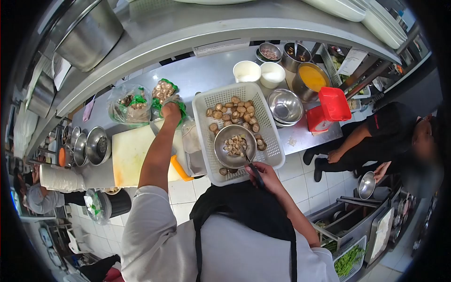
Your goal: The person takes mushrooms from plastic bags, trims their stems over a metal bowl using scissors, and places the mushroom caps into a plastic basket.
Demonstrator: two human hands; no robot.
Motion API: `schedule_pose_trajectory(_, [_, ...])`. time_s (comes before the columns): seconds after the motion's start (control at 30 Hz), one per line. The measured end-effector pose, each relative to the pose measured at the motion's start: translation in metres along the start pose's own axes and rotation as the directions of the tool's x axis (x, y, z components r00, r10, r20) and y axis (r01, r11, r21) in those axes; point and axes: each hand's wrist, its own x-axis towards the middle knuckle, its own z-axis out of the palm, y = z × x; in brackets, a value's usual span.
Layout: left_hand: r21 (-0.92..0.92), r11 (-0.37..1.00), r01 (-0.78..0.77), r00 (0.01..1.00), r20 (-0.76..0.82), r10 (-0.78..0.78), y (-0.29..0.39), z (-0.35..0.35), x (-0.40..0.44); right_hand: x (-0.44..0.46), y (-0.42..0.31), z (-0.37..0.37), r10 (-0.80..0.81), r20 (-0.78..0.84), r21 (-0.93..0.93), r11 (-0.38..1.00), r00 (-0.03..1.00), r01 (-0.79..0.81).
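Note:
My right hand (266,178) is closed around the black handles of a pair of scissors (255,172). The blades point into a steel bowl (220,157) that holds cut mushroom pieces (233,144). That bowl sits inside a white perforated basket (278,136), among whole brown mushrooms (241,109). Out to the left, my left hand (171,112) reaches to a clear and green plastic bag (182,112), beside a bag of mushrooms (164,89). Its fingers are hidden, so what it grips cannot be told.
A cutting board (134,152) with a yellow-handled knife (180,168) lies left of the basket. Right of it stand steel bowls (285,106), a pot of orange liquid (312,78) and a red container (334,104). A shelf (225,32) crosses overhead. A co-worker (376,131) stands at right.

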Motion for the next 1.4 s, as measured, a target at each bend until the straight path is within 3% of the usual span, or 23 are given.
schedule_pose_trajectory(0.17, [-0.204, 0.979, -0.007, 0.978, -0.205, -0.036, -0.011, 0.003, 0.001, -0.003, -0.005, 0.003, -0.036, -0.006, 0.026, 0.999, 0.999, 0.036])
schedule_pose_trajectory(0.27, [-0.336, 0.941, -0.022, 0.941, -0.326, -0.095, -0.011, -0.045, -0.027, -0.001, -0.004, 0.004, -0.033, -0.007, 0.029, 0.999, 0.999, 0.033])
schedule_pose_trajectory(0.37, [-0.541, 0.834, -0.106, 0.798, -0.547, -0.254, -0.010, -0.104, -0.076, 0.006, 0.003, 0.005, -0.058, -0.018, -0.005, 0.998, 0.998, 0.058])
schedule_pose_trajectory(0.4, [-0.596, 0.797, -0.098, 0.785, -0.538, -0.306, -0.016, -0.096, -0.085, 0.008, 0.005, 0.005, -0.072, -0.024, -0.020, 0.997, 0.997, 0.071])
schedule_pose_trajectory(0.43, [-0.836, 0.525, -0.158, 0.814, -0.412, -0.410, -0.015, -0.083, -0.092, 0.009, 0.005, 0.007, -0.079, -0.030, -0.026, 0.997, 0.996, 0.078])
schedule_pose_trajectory(0.47, [-0.964, 0.182, -0.193, 0.849, -0.257, -0.462, -0.012, -0.067, -0.098, 0.009, 0.006, 0.008, -0.085, -0.035, -0.033, 0.996, 0.996, 0.083])
schedule_pose_trajectory(0.5, [-0.962, -0.187, -0.199, 0.885, -0.095, -0.456, -0.009, -0.067, -0.109, 0.009, 0.006, 0.010, -0.090, -0.041, -0.040, 0.995, 0.995, 0.088])
schedule_pose_trajectory(0.53, [-0.898, -0.430, -0.089, 0.906, 0.106, -0.409, 0.001, -0.065, -0.124, 0.010, 0.007, 0.011, -0.114, -0.044, -0.084, 0.990, 0.992, 0.110])
schedule_pose_trajectory(0.6, [-0.734, -0.672, 0.100, 0.947, 0.278, -0.163, 0.023, -0.084, -0.157, 0.011, 0.009, 0.013, -0.165, -0.043, -0.174, 0.972, 0.985, 0.156])
schedule_pose_trajectory(0.67, [-0.536, -0.811, 0.232, 0.959, 0.266, 0.099, 0.044, -0.113, -0.182, 0.010, 0.004, 0.020, -0.349, -0.027, -0.391, 0.866, 0.937, 0.312])
schedule_pose_trajectory(0.8, [-0.412, -0.845, 0.342, 0.940, 0.152, 0.306, 0.079, -0.140, -0.208, -0.004, -0.025, 0.035, -0.543, 0.035, -0.724, 0.565, 0.839, 0.396])
schedule_pose_trajectory(0.87, [-0.382, -0.842, 0.381, 0.921, 0.079, 0.381, 0.090, -0.143, -0.215, -0.005, -0.029, 0.037, -0.594, 0.044, -0.771, 0.491, 0.804, 0.405])
schedule_pose_trajectory(1.0, [-0.313, -0.871, 0.379, 0.923, 0.056, 0.381, 0.107, -0.137, -0.223, -0.009, -0.036, 0.044, -0.661, 0.061, -0.852, 0.356, 0.748, 0.384])
schedule_pose_trajectory(1.1, [-0.343, -0.870, 0.355, 0.932, 0.053, 0.360, 0.112, -0.140, -0.226, -0.011, -0.033, 0.044, -0.675, 0.045, -0.877, 0.327, 0.736, 0.353])
schedule_pose_trajectory(1.2, [-0.429, -0.834, 0.347, 0.931, 0.053, 0.360, 0.116, -0.141, -0.228, -0.013, -0.034, 0.042, -0.710, 0.111, -0.936, 0.160, 0.695, 0.313])
schedule_pose_trajectory(1.4, [-0.588, -0.710, 0.388, 0.911, 0.130, 0.391, 0.113, -0.139, -0.235, -0.010, -0.025, 0.032, -0.668, 0.153, -0.963, 0.066, 0.729, 0.263])
